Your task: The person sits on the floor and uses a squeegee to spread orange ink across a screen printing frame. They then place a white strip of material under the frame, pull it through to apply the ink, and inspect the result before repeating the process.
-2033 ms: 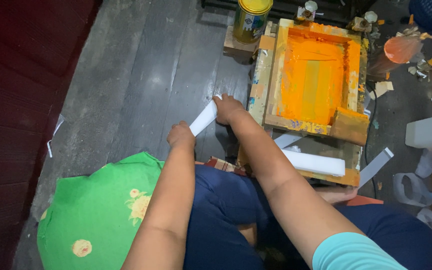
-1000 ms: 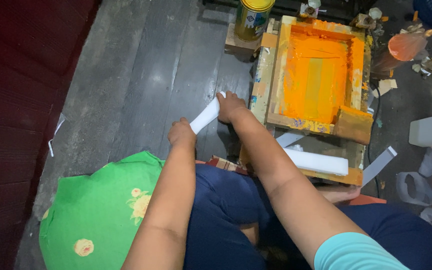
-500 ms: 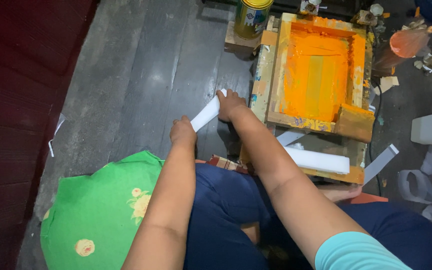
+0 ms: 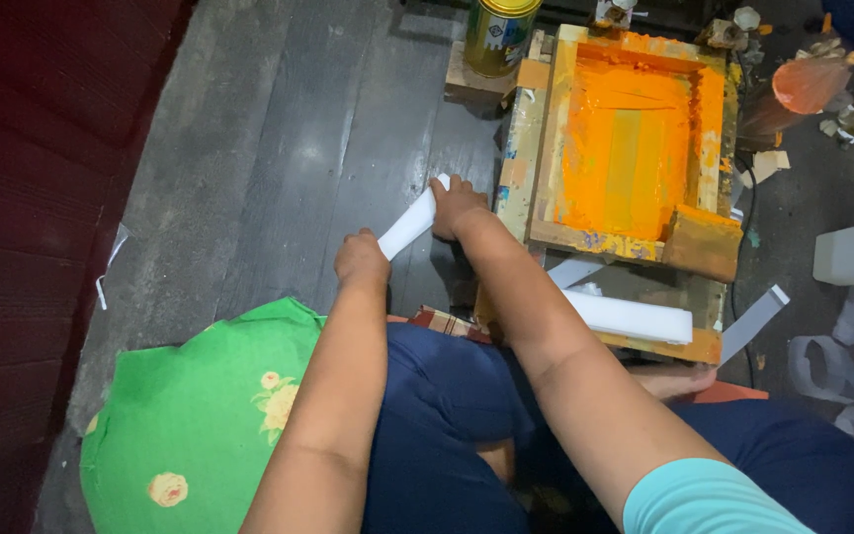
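Both hands grip one white strip [image 4: 409,225] that slants over the dark plank floor [image 4: 279,148], just left of the screen-printing frame [image 4: 635,138]. The left hand [image 4: 362,259] has its fingers closed around the strip's lower end, and the right hand [image 4: 457,206] has its fingers curled shut on the upper end, beside the frame's paint-stained left rail. The strip runs taut between the two fists, clear of the floor as far as the view shows.

The wooden frame lies flat, its mesh covered with orange ink, and an orange-smeared squeegee block [image 4: 702,243] rests at its near right corner. A roll of white material [image 4: 628,316] lies across the board at the frame's near edge, with a grey strip [image 4: 753,321] sticking out to its right. A gold-topped tin can [image 4: 501,35] stands on a wooden block by the frame's far left corner. A green cloth with yellow flowers [image 4: 200,415] spreads on the floor at the person's left, touching the navy trousers [image 4: 447,415]
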